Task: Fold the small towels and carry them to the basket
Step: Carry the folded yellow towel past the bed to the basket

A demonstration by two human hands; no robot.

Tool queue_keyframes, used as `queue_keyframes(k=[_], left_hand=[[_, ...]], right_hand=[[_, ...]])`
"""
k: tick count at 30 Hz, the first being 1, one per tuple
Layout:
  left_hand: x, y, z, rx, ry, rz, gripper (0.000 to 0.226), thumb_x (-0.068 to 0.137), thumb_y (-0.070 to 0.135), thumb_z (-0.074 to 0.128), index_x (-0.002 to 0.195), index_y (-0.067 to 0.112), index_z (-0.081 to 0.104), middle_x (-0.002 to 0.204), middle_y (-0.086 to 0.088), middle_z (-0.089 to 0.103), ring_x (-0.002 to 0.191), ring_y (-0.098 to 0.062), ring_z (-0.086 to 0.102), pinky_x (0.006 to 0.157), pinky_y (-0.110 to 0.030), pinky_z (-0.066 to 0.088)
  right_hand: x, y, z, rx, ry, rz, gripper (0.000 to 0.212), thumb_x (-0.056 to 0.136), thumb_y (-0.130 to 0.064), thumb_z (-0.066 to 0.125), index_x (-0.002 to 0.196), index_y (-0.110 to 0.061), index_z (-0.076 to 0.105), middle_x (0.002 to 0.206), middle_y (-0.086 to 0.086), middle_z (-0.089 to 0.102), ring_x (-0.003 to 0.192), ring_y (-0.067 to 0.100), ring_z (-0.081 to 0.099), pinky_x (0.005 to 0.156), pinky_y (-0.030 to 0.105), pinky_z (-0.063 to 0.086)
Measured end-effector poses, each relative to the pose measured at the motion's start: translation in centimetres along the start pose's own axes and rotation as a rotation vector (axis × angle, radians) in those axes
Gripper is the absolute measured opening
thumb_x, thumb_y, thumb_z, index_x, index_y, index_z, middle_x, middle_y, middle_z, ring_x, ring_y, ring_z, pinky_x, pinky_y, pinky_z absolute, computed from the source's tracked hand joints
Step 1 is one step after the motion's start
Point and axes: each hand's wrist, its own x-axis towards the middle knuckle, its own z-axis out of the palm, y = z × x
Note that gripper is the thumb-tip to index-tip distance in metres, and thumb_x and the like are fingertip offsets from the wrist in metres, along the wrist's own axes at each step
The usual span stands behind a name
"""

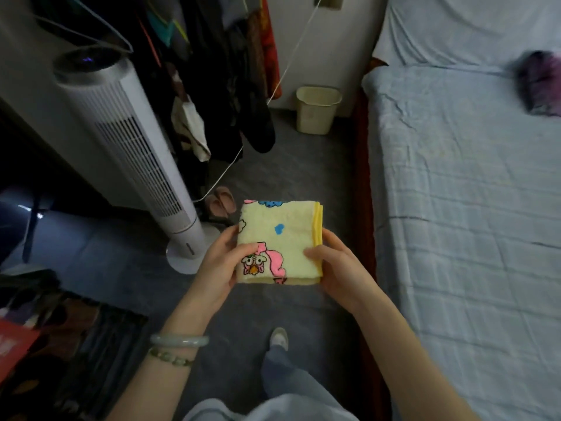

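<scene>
towel (280,238) folded square, held level between 2 hands | left hand (220,262) pinches left edge, right hand (340,268) right edge | basket (317,109) ahead on floor

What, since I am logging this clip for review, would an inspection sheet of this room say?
Surface: grey floor; bed with pale sheet on the right.
Job's things: folded yellow cartoon towel, held above the floor.
Clutter: slippers beside the white tower fan; dark bundle on the bed.
Hands: left hand grips the towel's left edge, right hand its right edge, thumbs on top.
Cables: white cord runs from the wall down to the floor.
Surroundings: hanging clothes, cream bin at the far wall.
</scene>
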Motion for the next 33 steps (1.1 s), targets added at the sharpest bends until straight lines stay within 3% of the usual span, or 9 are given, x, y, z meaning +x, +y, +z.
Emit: queue_keyframes(k=[5,12,20,24,33], left_hand=[[9.8,4.7,3.8,-0.007,-0.075,-0.002,0.043,0.086,-0.002,0.056,0.125,0.015,0.054,0.111,-0.011,0.071,0.098,-0.027,0.070,0.082,-0.037,0.058],[23.0,8.9,7.3,0.010,-0.143,-0.038,0.043,0.084,0.000,0.058,0.125,0.014,0.055,0.107,-0.010,0.072,0.091,-0.022,0.072,0.067,-0.028,0.058],[41.4,15.3,10.9,0.042,-0.225,-0.020,0.034,0.085,0.000,0.057,0.114,0.018,0.059,0.105,-0.008,0.073,0.091,-0.023,0.071,0.074,-0.032,0.059],[50.3,19.5,13.2,0.051,-0.241,-0.043,0.034,0.085,0.000,0.058,0.112,0.019,0.060,0.101,-0.008,0.074,0.086,-0.021,0.072,0.067,-0.029,0.059],[67.5,24.8,18.9,0.075,-0.297,-0.117,0.041,0.085,0.003,0.059,0.122,0.018,0.055,0.110,-0.011,0.071,0.098,-0.028,0.069,0.084,-0.042,0.055]], right_hand=[[6.5,-8.3,-1.8,0.000,0.012,-0.049,0.053,0.087,-0.006,0.056,0.133,-0.029,0.042,0.118,0.008,0.064,0.097,0.029,0.070,0.081,0.045,0.057],[15.7,-16.7,-4.6,0.029,0.069,-0.080,0.056,0.086,-0.006,0.058,0.134,-0.029,0.041,0.122,0.010,0.062,0.101,0.031,0.068,0.087,0.049,0.055],[29.8,-28.7,-6.9,0.060,0.096,-0.127,0.057,0.087,-0.004,0.055,0.135,-0.029,0.039,0.123,0.011,0.063,0.101,0.033,0.067,0.083,0.046,0.055],[36.2,-35.0,-7.8,0.084,0.125,-0.151,0.058,0.086,-0.004,0.055,0.136,-0.029,0.040,0.123,0.010,0.062,0.102,0.033,0.067,0.085,0.047,0.055],[48.7,-46.5,-12.5,0.113,0.179,-0.168,0.055,0.086,-0.006,0.057,0.133,-0.030,0.043,0.128,0.011,0.058,0.107,0.033,0.065,0.089,0.051,0.053]])
